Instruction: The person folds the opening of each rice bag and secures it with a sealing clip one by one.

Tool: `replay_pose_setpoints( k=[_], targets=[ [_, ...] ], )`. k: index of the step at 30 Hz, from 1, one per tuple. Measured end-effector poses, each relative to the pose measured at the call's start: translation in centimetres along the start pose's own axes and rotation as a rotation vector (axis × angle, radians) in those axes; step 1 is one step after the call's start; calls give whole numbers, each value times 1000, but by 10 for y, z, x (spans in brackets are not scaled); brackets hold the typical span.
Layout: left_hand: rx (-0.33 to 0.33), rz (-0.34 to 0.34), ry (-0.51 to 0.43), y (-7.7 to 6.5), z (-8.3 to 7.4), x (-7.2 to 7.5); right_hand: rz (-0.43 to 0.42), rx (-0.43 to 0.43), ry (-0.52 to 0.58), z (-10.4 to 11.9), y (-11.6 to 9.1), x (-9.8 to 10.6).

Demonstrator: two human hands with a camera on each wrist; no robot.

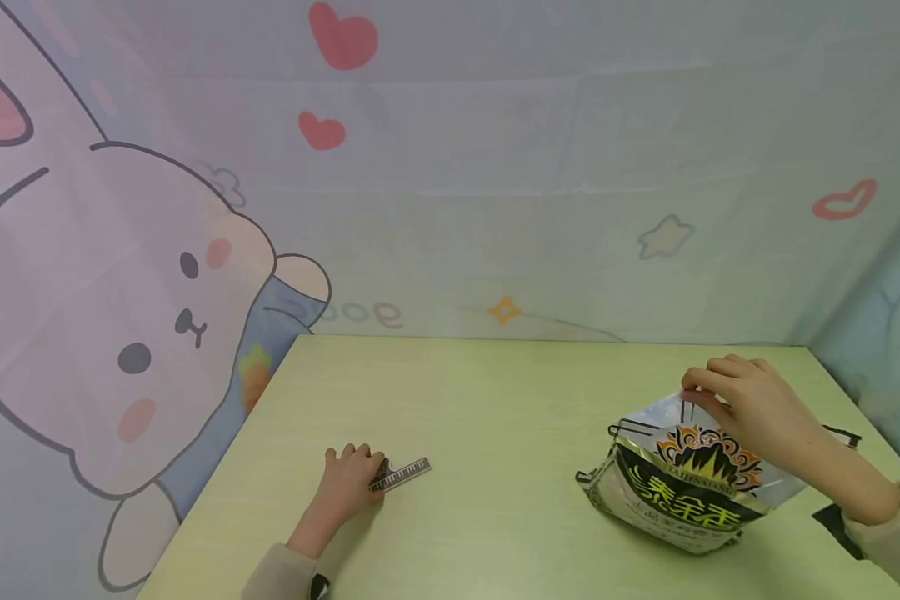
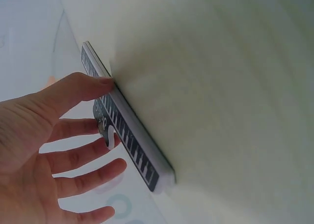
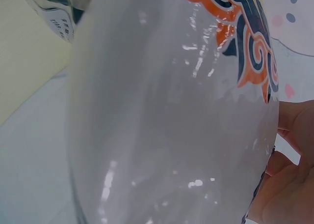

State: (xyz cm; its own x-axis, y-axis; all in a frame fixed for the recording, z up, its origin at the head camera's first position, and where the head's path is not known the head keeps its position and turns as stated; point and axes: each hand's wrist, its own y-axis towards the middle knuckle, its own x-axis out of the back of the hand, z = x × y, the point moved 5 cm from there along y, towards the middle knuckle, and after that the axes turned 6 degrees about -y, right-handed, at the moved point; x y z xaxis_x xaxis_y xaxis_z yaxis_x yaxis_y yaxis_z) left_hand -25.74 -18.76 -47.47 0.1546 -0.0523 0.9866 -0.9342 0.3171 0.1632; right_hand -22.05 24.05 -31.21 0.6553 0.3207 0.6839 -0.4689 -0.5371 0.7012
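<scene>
On the left side of the table, my left hand [image 1: 348, 483] pinches a flat clip [image 1: 408, 473] printed with black-and-white piano keys. In the left wrist view the thumb [image 2: 100, 85] presses one long edge of the clip [image 2: 135, 145], with the index finger behind it and the other fingers spread. My right hand [image 1: 757, 412] pinches the top edge of a rice bag [image 1: 675, 500], which has a gold-and-black band, yellow-green lettering and an orange flame-like print. The bag leans upright on the table. Its glossy pale film [image 3: 162, 126] fills most of the right wrist view.
The pale yellow-green table [image 1: 487, 433] extends between the two hands. A printed cloth backdrop [image 1: 495, 167] with a rabbit and hearts hangs behind it and along the sides. A black piece [image 1: 840, 529] shows beside the right wrist.
</scene>
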Motion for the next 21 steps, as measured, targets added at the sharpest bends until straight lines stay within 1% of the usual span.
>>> replay_pose_setpoints(
  k=[4, 8, 11, 13, 19, 21],
  targets=[
    [-13, 9, 18, 0, -1, 0, -1, 0, 2, 0, 0, 0],
    [-10, 17, -1, 2, -1, 1, 1, -7, 8, 0, -1, -1],
    [-7, 5, -2, 2, -2, 3, -9, -7, 6, 0, -1, 0],
    [-11, -18, 1, 1, -3, 4, -18, -4, 3, 0, 0, 0],
    [-44, -143, 25, 0, -7, 8, -18, -3, 6, 0, -1, 0],
    [-48, -160, 26, 0, -8, 9, -11, -3, 7, 0, -1, 0]
  ],
)
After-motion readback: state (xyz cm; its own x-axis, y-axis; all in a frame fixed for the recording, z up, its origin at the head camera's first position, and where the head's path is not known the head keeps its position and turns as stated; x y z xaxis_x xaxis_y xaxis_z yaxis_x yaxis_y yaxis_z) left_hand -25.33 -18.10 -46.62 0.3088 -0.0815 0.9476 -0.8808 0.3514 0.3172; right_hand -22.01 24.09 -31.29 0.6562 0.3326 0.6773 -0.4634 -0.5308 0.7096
